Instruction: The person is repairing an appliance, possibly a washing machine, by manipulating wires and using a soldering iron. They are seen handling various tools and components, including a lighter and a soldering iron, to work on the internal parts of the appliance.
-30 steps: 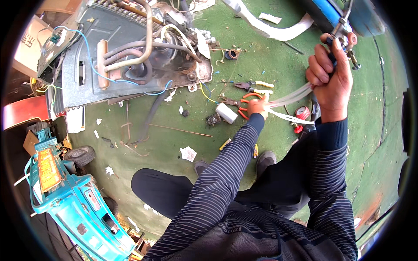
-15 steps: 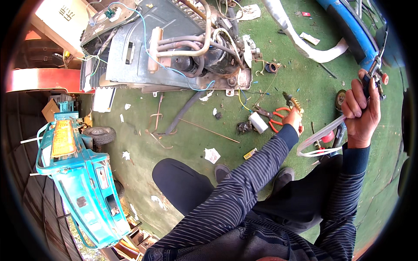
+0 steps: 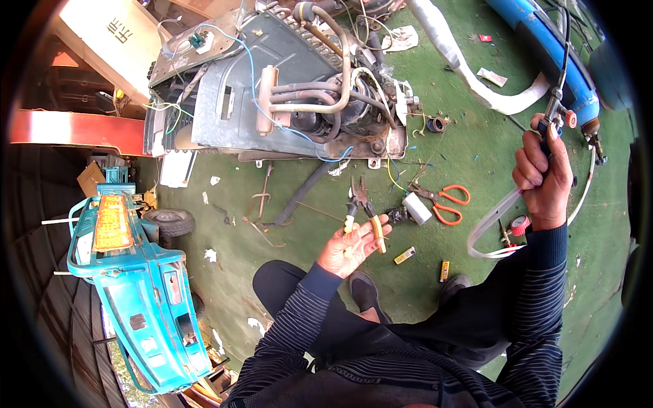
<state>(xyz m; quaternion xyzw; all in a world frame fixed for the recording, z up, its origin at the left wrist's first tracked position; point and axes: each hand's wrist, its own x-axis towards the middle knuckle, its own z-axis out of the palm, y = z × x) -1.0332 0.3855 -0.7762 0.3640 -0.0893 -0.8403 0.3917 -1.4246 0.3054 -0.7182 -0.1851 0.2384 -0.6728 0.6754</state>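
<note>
My left hand (image 3: 352, 246) holds pliers (image 3: 371, 216) with yellow-and-black handles, in front of my knees. Their handles are spread and the jaws stand apart, pointing away from me; nothing shows between them. My right hand (image 3: 546, 170), at the right, is closed round the dark handle of a valved, torch-like tool (image 3: 554, 112) with a red knob. Its far end cannot be made out. Below that hand loops a clear hose (image 3: 484, 228). Between the hands lie orange-handled scissors (image 3: 449, 204) and a white cylinder (image 3: 416, 209), beside a crumpled black piece (image 3: 400, 216).
A dismantled cooling unit with a compressor and bent pipes (image 3: 303, 102) stands ahead. At the far right lies a blue gas cylinder (image 3: 544, 54), near a white wrapped pipe (image 3: 469, 71). A red gauge (image 3: 520, 225) and two small yellow packets (image 3: 405, 255) rest on green flooring. A turquoise vehicle (image 3: 143, 285) stands left.
My left hand has moved left, away from the scissors, and the pliers in it now have their jaws apart. The right hand keeps its hold on the valved tool. The view has shifted slightly.
</note>
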